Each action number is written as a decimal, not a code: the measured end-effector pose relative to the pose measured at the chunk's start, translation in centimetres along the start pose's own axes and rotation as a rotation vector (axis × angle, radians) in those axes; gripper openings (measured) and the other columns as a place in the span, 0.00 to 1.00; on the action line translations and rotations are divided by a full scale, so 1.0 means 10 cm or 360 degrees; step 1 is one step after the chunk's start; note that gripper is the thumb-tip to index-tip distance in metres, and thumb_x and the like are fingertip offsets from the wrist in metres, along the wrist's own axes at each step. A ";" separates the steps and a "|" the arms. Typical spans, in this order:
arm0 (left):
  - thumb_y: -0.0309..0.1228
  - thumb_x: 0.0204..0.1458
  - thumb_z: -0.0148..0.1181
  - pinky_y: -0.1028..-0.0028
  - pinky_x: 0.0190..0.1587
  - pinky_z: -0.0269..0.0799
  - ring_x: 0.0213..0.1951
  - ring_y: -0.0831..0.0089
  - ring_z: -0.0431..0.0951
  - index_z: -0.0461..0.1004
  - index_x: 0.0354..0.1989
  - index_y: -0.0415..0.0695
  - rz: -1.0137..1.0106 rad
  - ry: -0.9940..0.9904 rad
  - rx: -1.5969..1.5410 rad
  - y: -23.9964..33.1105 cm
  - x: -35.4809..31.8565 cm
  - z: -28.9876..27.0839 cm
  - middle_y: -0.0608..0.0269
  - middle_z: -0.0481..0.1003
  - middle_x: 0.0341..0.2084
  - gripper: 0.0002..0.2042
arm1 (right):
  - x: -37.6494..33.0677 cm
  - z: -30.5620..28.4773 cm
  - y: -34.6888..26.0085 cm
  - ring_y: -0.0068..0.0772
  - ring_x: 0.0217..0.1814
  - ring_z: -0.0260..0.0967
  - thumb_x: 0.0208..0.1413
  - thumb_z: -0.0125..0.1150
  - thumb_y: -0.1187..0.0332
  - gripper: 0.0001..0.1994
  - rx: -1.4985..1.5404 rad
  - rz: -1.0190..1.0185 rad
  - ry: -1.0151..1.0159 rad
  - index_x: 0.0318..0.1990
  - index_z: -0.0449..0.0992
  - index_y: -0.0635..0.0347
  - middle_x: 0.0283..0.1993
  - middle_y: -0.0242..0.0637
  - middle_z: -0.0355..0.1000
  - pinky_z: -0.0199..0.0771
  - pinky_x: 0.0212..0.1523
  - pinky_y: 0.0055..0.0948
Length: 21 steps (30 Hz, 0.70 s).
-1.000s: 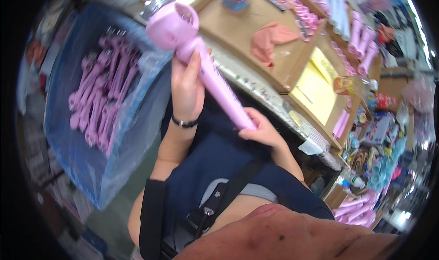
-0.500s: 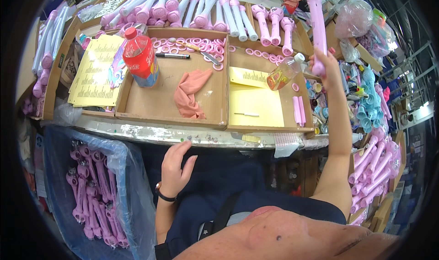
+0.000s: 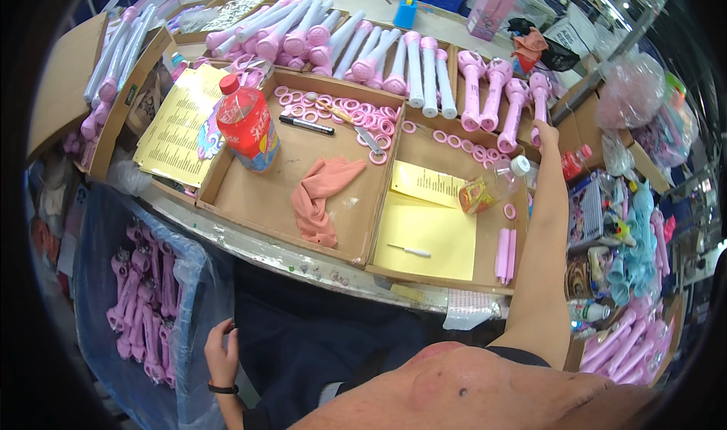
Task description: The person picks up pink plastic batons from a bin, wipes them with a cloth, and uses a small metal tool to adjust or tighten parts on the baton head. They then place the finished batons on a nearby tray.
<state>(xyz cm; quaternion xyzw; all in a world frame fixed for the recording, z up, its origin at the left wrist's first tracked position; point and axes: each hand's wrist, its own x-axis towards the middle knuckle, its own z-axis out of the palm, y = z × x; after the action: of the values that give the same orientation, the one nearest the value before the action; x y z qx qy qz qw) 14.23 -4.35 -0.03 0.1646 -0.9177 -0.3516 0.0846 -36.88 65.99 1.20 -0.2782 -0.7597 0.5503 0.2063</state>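
i'm reaching my right hand (image 3: 547,133) far out across the worktop (image 3: 303,260), and my fingers are closing around the stem of a pink wand (image 3: 539,97), the end one in the upright row at the back. from here i cannot tell how firmly they are wrapping it; only the back of the hand is showing. the wand's round head is pointing away from my fingertips, and its neighbours in the pink wand row (image 3: 492,89) are standing just beside my knuckles, touching or nearly so.

my left hand (image 3: 222,352) is hanging low at my side, fingers loosely curled and holding nothing, right beside the blue plastic bag (image 3: 182,278) full of more pink pieces.

the risks, as i judge them: my forearm is stretching straight over the cardboard tray (image 3: 522,225), and a small clear bottle (image 3: 492,188) is lying just under my wrist side. a dip of the arm could be knocking it or scattering the pink rings (image 3: 454,138) near it. a crooked pull could be toppling the neighbouring wands like dominoes. the red drink bottle (image 3: 246,123) is standing well away from my fingers, so it is looking safe.
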 end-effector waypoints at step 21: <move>0.26 0.51 0.56 0.66 0.41 0.71 0.36 0.56 0.76 0.73 0.42 0.38 0.0057 -0.0101 0.0174 -0.18 0.02 0.12 0.51 0.75 0.33 0.10 | -0.46 0.40 -0.01 0.50 0.53 0.69 0.40 0.64 0.51 0.44 -0.0860 -0.0533 -0.0501 0.62 0.55 0.69 0.53 0.55 0.68 0.66 0.54 0.37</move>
<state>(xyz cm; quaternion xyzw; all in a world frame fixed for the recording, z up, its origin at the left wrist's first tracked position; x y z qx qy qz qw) 14.17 -4.91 -2.11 0.1411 -0.9406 -0.3044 0.0526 -35.88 60.11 0.05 -0.1060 -0.9354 0.3241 0.0931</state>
